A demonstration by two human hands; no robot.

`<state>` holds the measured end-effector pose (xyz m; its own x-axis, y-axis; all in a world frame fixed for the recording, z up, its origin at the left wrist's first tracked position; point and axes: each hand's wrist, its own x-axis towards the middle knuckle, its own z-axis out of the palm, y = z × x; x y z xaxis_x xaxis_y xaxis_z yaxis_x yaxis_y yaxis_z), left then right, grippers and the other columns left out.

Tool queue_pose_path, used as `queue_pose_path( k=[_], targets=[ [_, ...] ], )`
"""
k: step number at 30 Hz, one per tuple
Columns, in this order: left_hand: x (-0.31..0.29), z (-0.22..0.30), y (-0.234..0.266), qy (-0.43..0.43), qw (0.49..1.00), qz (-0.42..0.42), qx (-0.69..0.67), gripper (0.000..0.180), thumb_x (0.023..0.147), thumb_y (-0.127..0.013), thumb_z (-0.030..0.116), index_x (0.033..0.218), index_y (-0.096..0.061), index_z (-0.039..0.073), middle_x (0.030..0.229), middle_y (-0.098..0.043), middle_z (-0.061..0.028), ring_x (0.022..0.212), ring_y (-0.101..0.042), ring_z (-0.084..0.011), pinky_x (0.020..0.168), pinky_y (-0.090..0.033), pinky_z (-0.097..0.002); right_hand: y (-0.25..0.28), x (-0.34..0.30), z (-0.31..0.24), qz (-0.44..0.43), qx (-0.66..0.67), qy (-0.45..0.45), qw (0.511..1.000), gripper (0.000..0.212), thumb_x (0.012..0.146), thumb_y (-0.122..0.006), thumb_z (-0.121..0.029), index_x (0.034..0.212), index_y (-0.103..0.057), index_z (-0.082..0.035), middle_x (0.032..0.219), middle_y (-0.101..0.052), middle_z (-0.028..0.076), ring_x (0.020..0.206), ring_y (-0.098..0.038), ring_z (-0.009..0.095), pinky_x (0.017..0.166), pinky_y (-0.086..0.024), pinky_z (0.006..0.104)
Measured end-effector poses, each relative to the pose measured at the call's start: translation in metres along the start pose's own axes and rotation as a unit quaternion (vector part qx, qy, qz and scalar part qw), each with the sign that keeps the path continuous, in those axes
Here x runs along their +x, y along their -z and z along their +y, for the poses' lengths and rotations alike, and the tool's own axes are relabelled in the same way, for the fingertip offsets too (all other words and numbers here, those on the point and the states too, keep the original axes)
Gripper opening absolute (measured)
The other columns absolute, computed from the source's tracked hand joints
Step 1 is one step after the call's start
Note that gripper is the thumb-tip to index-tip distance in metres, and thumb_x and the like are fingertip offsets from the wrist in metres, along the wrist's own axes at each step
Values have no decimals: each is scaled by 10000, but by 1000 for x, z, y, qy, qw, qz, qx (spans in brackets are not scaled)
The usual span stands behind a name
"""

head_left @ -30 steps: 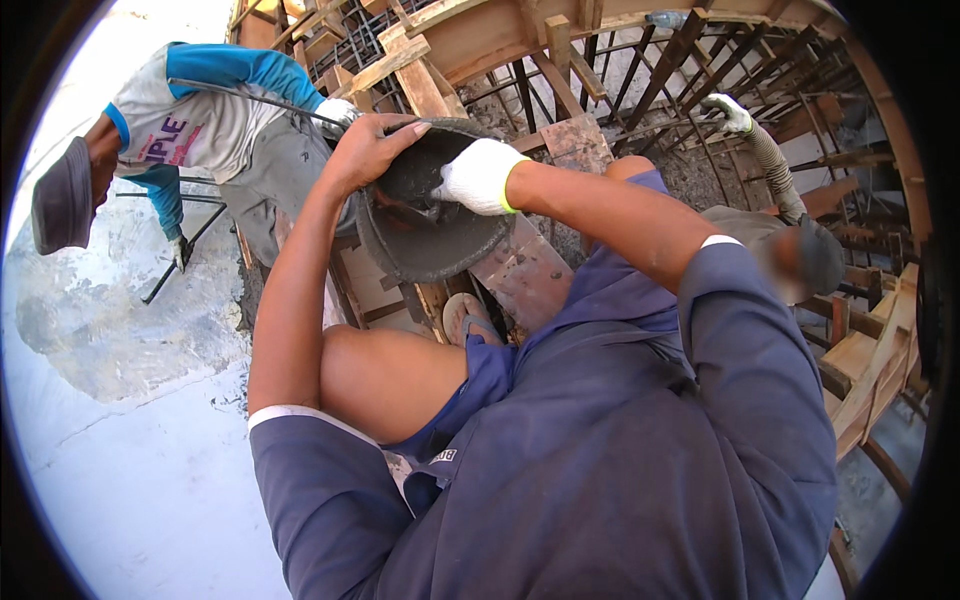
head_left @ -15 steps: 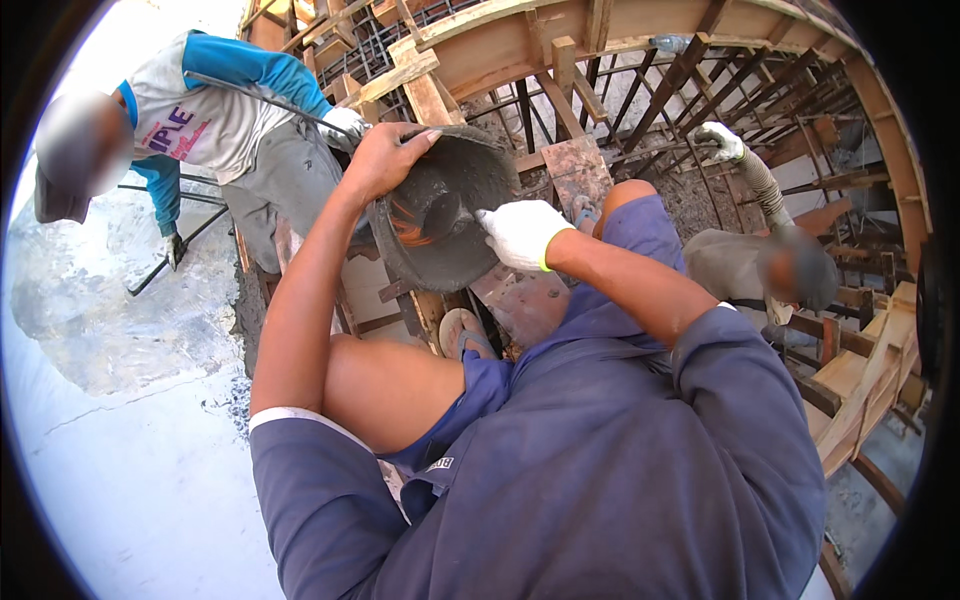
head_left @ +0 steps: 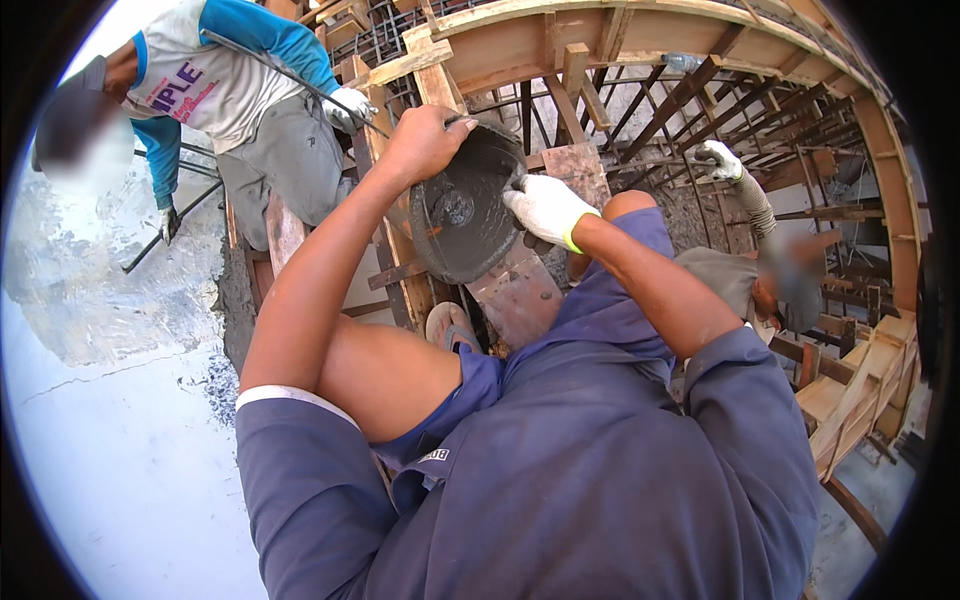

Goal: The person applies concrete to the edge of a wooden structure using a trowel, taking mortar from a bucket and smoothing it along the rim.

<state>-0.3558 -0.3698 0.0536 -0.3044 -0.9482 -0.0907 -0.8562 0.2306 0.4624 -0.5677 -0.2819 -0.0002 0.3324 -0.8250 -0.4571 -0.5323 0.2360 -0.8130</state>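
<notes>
Outdoor building site w/ a pale concrete floor [head_left: 110, 470] on the left and a curved wooden frame [head_left: 640, 35] up top, full of dark steel bars [head_left: 700, 100]. A wood plank [head_left: 385, 180] runs down the middle. The bucket [head_left: 465, 215], dark and smeared w/ wet grey cement, is held up in the air, tipped on its side over the plank, mouth facing the camera. Left hand [head_left: 425, 140], bare, has its grip closed on the bucket's top rim. Right hand [head_left: 548, 208], in a white glove, grip closed on the rim at the right side. A co-worker [head_left: 230, 90] stands top left holding a thin rod [head_left: 290, 75]. Another person's gloved hand [head_left: 720, 158] reaches up at the right, well apart from the bucket
</notes>
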Motion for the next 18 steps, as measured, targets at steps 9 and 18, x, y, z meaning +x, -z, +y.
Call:
queue_pose_path(
  k=[9,18],
  targets=[
    [-10,17,-14,-34,998,33,-27,393,987,-652,322,1108,-747,-40,965,-737,-284,926,-736,-410,850,-552,-436,-24,67,23,-138,190,-182,955,272,984,-505,-194,758,-604,-79,650,-534,73,488,-429,212,462,-342,381],
    [-25,11,-18,-51,992,43,-105,347,984,-674,265,1134,-742,-41,938,-763,-223,863,-738,-261,827,-547,-370,11,51,10,-303,152,-194,921,320,973,-607,-299,715,-606,-111,635,-564,20,483,-521,138,431,-422,271]
  ],
)
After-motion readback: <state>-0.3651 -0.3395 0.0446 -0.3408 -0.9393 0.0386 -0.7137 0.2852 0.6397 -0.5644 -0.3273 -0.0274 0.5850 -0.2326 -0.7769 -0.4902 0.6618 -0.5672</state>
